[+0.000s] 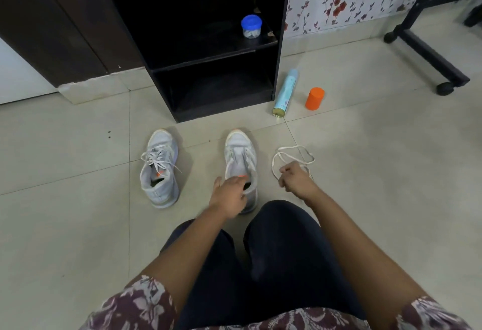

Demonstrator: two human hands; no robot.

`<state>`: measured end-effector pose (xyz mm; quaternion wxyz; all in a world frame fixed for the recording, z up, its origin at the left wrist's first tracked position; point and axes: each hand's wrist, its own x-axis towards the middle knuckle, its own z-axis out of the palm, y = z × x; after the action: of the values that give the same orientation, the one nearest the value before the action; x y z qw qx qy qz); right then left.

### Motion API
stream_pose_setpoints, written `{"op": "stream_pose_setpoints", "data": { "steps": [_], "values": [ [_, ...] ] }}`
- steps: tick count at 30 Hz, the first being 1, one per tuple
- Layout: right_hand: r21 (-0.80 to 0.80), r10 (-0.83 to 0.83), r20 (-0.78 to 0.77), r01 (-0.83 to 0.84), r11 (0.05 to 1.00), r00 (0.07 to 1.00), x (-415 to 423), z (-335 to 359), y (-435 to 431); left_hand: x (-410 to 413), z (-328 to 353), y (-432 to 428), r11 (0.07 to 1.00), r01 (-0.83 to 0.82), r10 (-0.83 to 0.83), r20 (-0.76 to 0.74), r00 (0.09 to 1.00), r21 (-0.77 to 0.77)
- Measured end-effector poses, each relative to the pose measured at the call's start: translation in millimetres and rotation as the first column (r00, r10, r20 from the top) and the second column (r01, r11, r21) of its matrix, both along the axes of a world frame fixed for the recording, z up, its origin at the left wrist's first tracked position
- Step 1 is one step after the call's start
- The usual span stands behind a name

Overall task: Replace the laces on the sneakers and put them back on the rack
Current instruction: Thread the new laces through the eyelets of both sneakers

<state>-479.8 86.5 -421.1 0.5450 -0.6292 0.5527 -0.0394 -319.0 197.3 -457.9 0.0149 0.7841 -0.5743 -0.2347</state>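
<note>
tiled floor (78, 147): left hand (229, 196) grips unlaced sneaker (240, 154), right hand (296, 179) pinches lace (287, 147).

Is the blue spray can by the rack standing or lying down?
Lying down: the spray can rests lengthwise on the floor beside the rack, its gold base toward the camera.

Left sneaker (159, 170) and right sneaker (240, 153) before the rack (208, 111), jar (251, 27) inside, lace (289, 147) right of both.

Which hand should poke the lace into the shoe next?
Probably the right: the right hand pinches the loose lace beside the unlaced sneaker, while the left hand grips that sneaker's collar, steadying it.
</note>
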Motion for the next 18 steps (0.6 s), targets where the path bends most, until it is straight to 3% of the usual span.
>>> {"op": "stream_pose_setpoints", "data": {
  "steps": [3, 5, 13, 16, 18],
  "values": [
    [0.168, -0.066, 0.183, 0.035, 0.985, 0.981, 5, -7, 16, -5, -8, 5, 0.997, 0.014, -0.018, 0.061, 0.998, 0.074],
    [0.183, -0.088, 0.258, 0.041, 0.982, 0.962, 7, -18, 20, -6, -6, 9, 0.997, 0.035, -0.044, 0.131, 0.990, 0.073],
    [0.071, -0.147, 0.204, 0.135, 0.988, 0.968, 19, -50, 24, -9, 3, 38, 0.959, 0.126, -0.190, 0.246, 0.950, 0.255],
    [0.007, -0.155, 0.147, 0.155, 0.988, 0.977, 27, -60, 24, -9, 6, 40, 0.926, 0.118, -0.185, 0.157, 0.970, 0.359],
    [-0.059, -0.131, 0.095, 0.137, 0.989, 0.987, 34, -64, 21, -5, 11, 31, 0.937, 0.056, -0.074, 0.041, 0.996, 0.346]
  ]
}}
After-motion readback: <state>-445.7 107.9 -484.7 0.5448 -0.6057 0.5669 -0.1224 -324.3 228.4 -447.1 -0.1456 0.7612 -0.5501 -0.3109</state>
